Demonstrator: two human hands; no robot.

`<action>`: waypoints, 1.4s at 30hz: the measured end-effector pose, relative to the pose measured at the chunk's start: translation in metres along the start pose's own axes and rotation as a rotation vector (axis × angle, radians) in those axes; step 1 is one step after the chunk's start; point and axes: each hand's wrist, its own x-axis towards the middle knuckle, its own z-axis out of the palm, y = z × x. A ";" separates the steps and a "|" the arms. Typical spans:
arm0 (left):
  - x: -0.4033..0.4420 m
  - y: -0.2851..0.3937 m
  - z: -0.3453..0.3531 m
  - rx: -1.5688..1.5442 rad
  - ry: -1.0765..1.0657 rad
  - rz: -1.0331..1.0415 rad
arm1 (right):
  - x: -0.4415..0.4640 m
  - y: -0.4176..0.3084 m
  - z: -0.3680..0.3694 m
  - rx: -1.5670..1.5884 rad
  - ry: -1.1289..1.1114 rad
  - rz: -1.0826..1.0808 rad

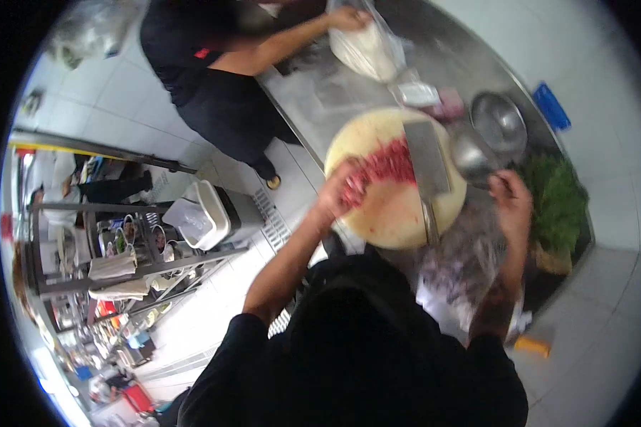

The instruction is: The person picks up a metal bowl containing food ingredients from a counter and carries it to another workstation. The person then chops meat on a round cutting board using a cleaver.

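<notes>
My left hand [343, 188] is closed around some red cut meat at the left part of the round cutting board [384, 220]. More chopped red meat [392, 162] lies on the board beside it. A cleaver [427, 158] rests flat on the board's right side, its handle pointing toward me. To the right, my right hand [511, 199] has its fingers closed at the edge of a round metal scoop [471, 153], which is blurred. Next to the scoop sits a metal bowl [499, 122].
Leafy greens [554, 206] lie at the right, and a clear plastic bag [459, 274] is near my body. Across the metal table [320, 96], a co-worker [206, 78] holds a bag of white material [369, 51]. A bin [210, 213] and shelves stand left.
</notes>
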 end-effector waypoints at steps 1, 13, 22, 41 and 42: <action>-0.022 0.022 0.042 0.083 0.079 0.112 | -0.025 -0.015 0.014 -0.109 -0.048 -0.104; -0.020 -0.002 0.081 0.989 -0.364 0.175 | -0.149 -0.003 0.099 -0.380 -0.323 -0.407; -0.006 -0.017 0.073 1.371 -0.387 0.168 | -0.160 0.007 0.083 -0.297 -0.057 -0.210; -0.001 -0.058 0.052 2.229 -0.874 0.332 | -0.143 0.032 0.109 -0.157 -0.139 0.319; 0.006 -0.058 0.047 2.164 -0.878 0.334 | -0.142 0.033 0.109 -0.173 -0.140 0.317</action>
